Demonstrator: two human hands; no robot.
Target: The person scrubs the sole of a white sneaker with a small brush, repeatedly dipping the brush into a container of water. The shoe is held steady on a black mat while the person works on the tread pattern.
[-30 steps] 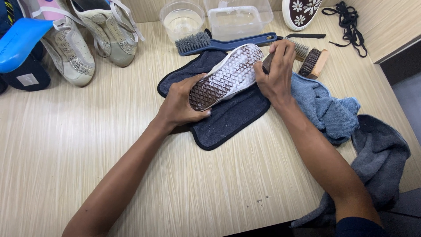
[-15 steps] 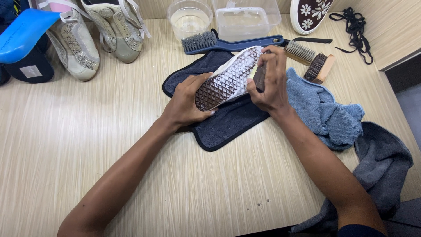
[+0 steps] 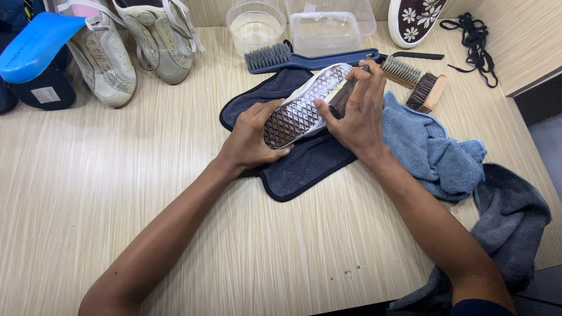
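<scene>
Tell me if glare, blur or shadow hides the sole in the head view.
Head view: even, soft light; the sole tread is sharp, no glare. The right hand covers its toe-side edge; the left hand casts only a faint shadow on the dark cloth.

Two bare forearms, hands without rings or gloves, dark navy sleeve edge at the right elbow

place: shoe-cleaning workbench | evidence: brushes (image 3: 304, 57), water tubs (image 3: 256, 24), cloths (image 3: 433, 146), waiting sneakers (image 3: 132, 44)
</scene>
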